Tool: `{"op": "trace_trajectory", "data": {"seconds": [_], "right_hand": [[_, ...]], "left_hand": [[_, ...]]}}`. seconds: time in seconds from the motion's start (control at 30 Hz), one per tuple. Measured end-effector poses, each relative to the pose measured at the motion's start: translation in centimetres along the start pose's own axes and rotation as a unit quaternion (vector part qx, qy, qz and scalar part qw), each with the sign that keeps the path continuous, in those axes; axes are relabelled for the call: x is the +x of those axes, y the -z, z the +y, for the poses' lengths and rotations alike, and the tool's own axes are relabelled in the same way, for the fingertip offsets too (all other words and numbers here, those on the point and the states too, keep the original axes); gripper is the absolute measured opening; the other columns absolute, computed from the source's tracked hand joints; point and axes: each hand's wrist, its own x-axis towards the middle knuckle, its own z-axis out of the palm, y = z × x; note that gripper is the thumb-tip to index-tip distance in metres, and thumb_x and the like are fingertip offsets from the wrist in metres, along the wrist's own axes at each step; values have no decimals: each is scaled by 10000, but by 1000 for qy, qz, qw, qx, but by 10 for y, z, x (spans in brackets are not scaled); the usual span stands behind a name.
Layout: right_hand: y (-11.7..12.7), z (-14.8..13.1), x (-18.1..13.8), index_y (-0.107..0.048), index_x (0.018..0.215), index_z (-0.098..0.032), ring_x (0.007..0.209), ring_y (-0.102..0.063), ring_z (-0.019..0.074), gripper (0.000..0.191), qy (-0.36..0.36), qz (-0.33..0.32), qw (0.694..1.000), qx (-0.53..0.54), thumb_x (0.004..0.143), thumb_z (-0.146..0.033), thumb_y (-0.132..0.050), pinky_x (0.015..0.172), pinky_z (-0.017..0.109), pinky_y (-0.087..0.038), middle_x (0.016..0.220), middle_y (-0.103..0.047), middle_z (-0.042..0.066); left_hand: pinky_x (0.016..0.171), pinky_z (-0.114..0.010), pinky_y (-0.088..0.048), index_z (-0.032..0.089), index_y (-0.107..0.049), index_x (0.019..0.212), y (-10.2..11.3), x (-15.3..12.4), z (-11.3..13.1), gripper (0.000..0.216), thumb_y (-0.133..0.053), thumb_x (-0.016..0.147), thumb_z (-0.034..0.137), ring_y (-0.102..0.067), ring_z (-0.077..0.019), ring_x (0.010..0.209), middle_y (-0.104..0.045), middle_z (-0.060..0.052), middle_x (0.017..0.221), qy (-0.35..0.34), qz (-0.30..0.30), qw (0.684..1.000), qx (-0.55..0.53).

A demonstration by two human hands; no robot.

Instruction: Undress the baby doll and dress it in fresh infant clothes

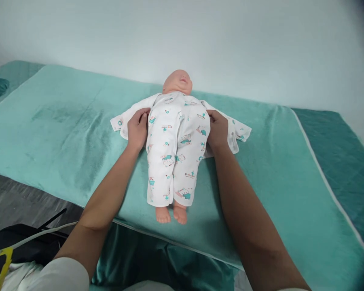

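Note:
A baby doll (177,82) lies on its back, head toward the wall and bare feet toward me. White printed trousers (186,149) cover its legs and reach high up its body. A matching white jacket (241,129) is spread out beneath, its sleeves stretched to both sides. My left hand (138,128) is closed on the trousers' left edge beside the doll's torso, with the thumb and fingers pinched together. On the opposite edge, my right hand (217,128) grips the trousers too, its fingertips partly hidden behind the cloth. The doll's arms are not visible.
A green velvety cover (63,121) lies over the bed, against a pale wall (182,36). Darker green quilted cloth (333,149) shows at the right end. At lower left are a black object (24,242), a pale cable (48,231) and a yellow strip (6,264).

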Motion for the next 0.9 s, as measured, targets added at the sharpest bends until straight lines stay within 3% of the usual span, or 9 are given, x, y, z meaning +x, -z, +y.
{"op": "trace_trajectory", "data": {"seconds": [0.1,0.27,0.33,0.43,0.6,0.73,0.9], "right_hand": [[3,2,2,-724,899,-217,897,-681,204,152,13,-29,999,-13,771,-236,-645,865,384,-558,953,-767,31],[8,6,6,-693,911,-227,930,-667,200,133,45,-73,996,-38,796,-267,-641,891,380,-543,998,-743,26],[8,5,9,-667,886,-241,942,-653,206,86,91,-72,992,-57,824,-293,-637,906,390,-536,996,-723,24],[7,1,15,-658,890,-266,1112,-628,242,91,173,-93,977,-83,869,-354,-658,1059,444,-479,1116,-710,39],[5,-5,28,-673,895,-304,1321,-560,270,179,132,-166,975,-61,841,-457,-748,1196,467,-387,1328,-684,18],[0,-1,31,-639,905,-286,1227,-628,253,176,106,-159,980,-47,857,-434,-719,1122,452,-454,1300,-716,10],[-11,11,38,-564,862,-260,1022,-681,220,70,90,-48,990,-96,915,-291,-598,1006,424,-496,1094,-758,25]], "left_hand": [[1080,-431,-495,251,-748,1052,0,8,-4,213,-556,968,291,-663,-241,1132,-761,-56,1134,-67,-8,995,72],[1203,-514,-375,270,-713,984,1,31,-10,148,-611,953,373,-529,-292,1324,-702,-70,1260,-152,-9,974,169],[1223,-504,-355,270,-692,960,1,42,-10,147,-588,961,375,-553,-275,1308,-695,-66,1285,-143,-60,975,158],[1207,-457,-378,267,-686,925,2,57,-9,95,-606,929,318,-595,-249,1262,-697,-52,1298,-101,-138,979,108],[1187,-440,-378,230,-673,799,5,65,-5,40,-699,823,211,-586,-266,1250,-692,-29,1306,-30,-196,980,14],[1150,-468,-396,224,-666,815,2,66,-7,66,-701,837,173,-588,-276,1188,-716,-28,1082,17,-169,984,-45],[1148,-509,-385,219,-601,779,-10,71,-20,182,-757,868,248,-604,-286,1158,-632,-21,873,3,-92,995,-28]]}}
